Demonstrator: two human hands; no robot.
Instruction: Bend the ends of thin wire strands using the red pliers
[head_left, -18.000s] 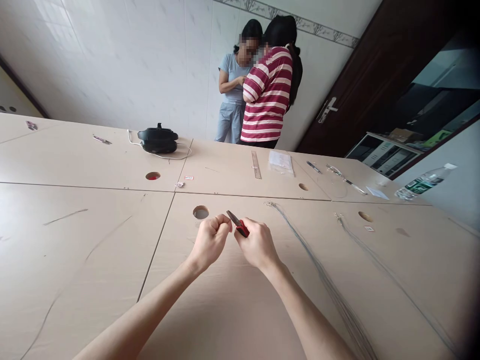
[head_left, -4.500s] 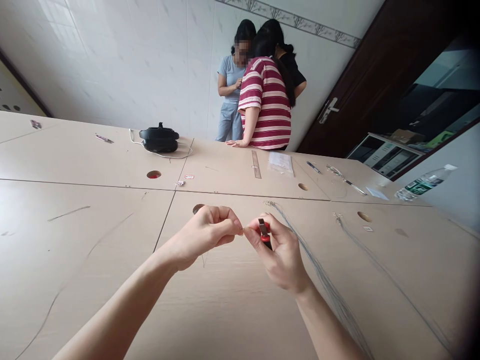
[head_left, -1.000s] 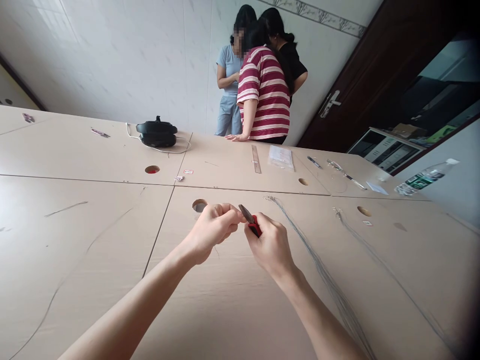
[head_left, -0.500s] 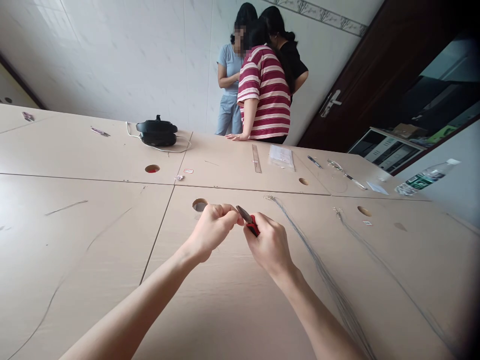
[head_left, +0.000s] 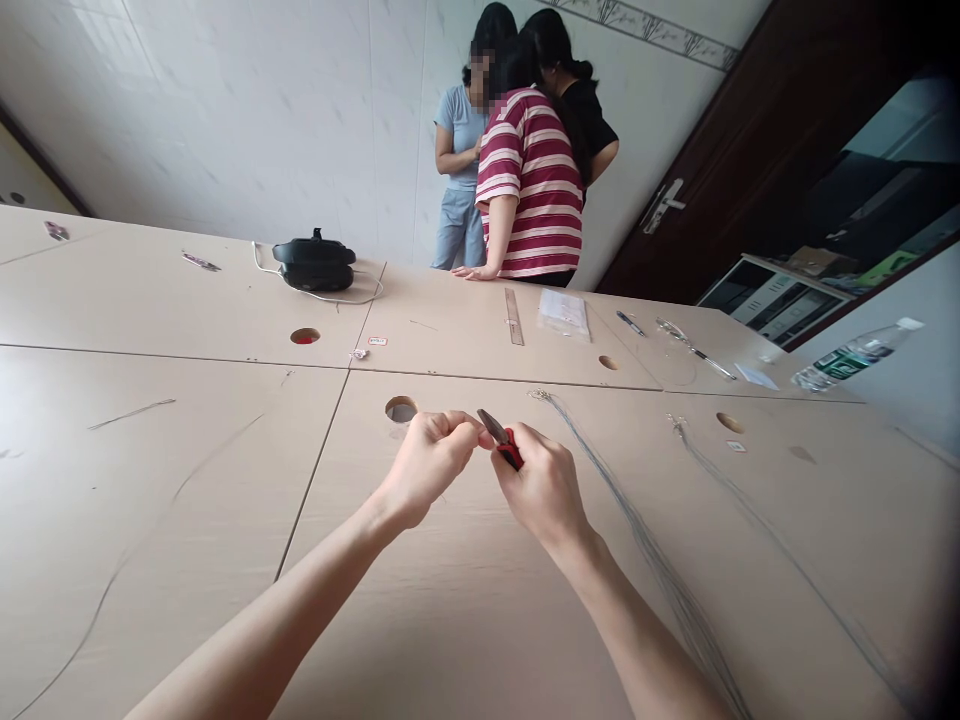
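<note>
My right hand is closed around the red handles of a pair of pliers, whose dark metal jaws point up and to the left. Just left of the jaws, my left hand is closed in a pinch, its fingertips close against the tool. What it pinches is too fine to make out; a faint thin strand shows just below the hand. To the right of my hands, a bundle of thin grey wires runs along the table from a cluster of small metal ends.
A second wire bundle lies farther right. Loose wires lie at left. Beyond are a black headset-like device, ruler, plastic packet, pen and bottle. The table has round holes. Several people stand behind it.
Both hands and the pliers have shifted very slightly to the right, keeping the same grip. The things on the table look unchanged.
</note>
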